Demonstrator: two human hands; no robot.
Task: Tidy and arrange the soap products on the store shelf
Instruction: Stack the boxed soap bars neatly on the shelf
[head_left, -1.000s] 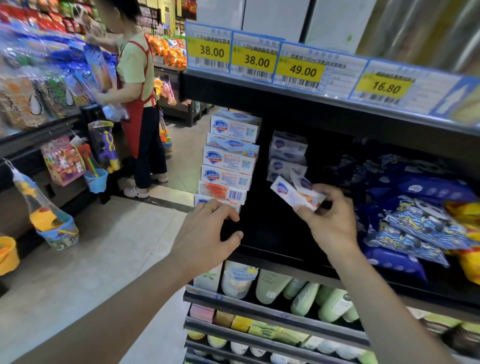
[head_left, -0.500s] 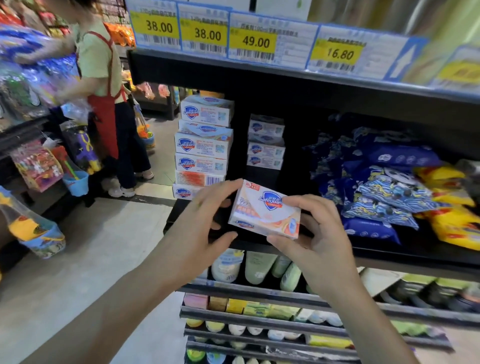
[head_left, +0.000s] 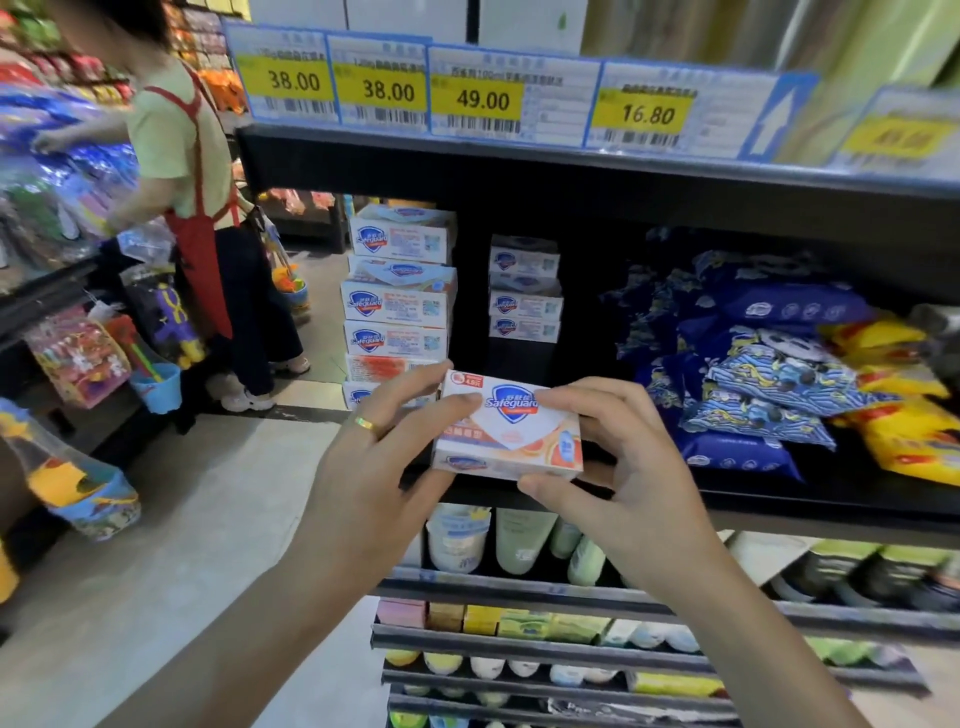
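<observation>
- White-and-orange soap box (head_left: 511, 434) sits in mid-air before the shelf (head_left: 779, 499), pinched at its ends by both hands: left hand (head_left: 374, 467), right hand (head_left: 623, 478).
- Fingertip-only hold; the glossy carton could slip and fall.
- The tall stack (head_left: 397, 306) at the shelf's left end looks uneven; a nudge while placing may topple it.

Bright, even light falls from overhead, and the floor (head_left: 171, 525) shows only soft shadows. The back of the middle shelf (head_left: 582, 208) lies in deep shade. Wide-angle distortion bends the price tags (head_left: 483, 96) and shelf edges near the borders. The far right tag and the person in the red apron (head_left: 197, 208) at left are blurred; the soap box (head_left: 511, 431) is fairly sharp.
</observation>
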